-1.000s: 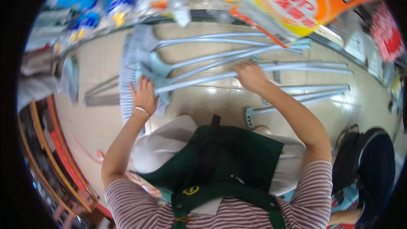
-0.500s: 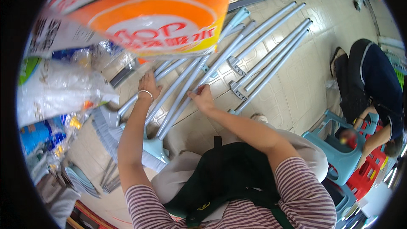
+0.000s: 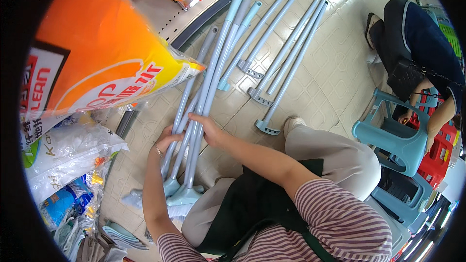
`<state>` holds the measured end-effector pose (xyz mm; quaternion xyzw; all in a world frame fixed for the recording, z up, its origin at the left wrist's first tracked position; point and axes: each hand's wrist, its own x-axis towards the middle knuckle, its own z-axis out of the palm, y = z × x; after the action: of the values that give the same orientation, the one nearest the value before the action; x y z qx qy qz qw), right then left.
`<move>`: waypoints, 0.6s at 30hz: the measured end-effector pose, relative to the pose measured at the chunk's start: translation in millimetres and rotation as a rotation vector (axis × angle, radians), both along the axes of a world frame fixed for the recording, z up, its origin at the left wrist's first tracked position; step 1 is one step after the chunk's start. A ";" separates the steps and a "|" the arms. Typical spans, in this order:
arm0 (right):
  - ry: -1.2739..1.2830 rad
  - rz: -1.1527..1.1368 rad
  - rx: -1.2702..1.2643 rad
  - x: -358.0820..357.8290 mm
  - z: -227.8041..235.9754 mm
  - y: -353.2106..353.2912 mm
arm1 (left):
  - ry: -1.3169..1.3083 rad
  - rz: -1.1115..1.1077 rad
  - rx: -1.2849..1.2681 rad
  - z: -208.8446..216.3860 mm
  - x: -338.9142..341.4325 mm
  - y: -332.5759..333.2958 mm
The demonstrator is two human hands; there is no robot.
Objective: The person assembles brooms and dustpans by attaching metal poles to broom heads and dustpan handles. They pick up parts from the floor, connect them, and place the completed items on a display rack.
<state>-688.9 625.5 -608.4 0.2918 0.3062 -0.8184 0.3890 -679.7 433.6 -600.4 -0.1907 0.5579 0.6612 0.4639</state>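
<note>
Gripping a bundle of long, pale blue-grey tubular broom handles (image 3: 212, 83), the left hand (image 3: 167, 140) and right hand (image 3: 206, 128) close around their lower stretch, above light-blue plastic broom heads (image 3: 185, 195); slim blue-grey poles (image 3: 288, 42) lie on the beige tiled floor (image 3: 335, 82).

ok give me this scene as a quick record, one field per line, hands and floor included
left hand: curled around a bundle of broom handles
right hand: fingers closed on the same bundle, slightly above the left
broom heads: light blue, at the bundle's lower end, near the person's knee
floor: tiled, with separate black-tipped poles lying right of the bundle
left side: large orange package, close to the camera
right side: another person in dark clothes, beside a light-blue stool
</note>
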 end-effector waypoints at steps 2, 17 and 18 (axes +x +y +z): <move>-0.016 -0.204 -0.127 16.5 20.1 -12.4 | 0.086 -0.036 -0.028 15.8 11.0 2.7; -0.242 -0.644 0.086 68.2 325.9 62.8 | 0.123 -0.324 -0.112 297.1 11.7 108.9; -0.244 -0.659 0.084 67.9 351.7 70.4 | 0.119 -0.374 -0.129 324.8 5.0 117.3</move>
<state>-621.0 695.9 -256.7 0.4862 0.1806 -0.8457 0.1254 -674.7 550.9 -275.6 -0.0737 0.6512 0.5364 0.5318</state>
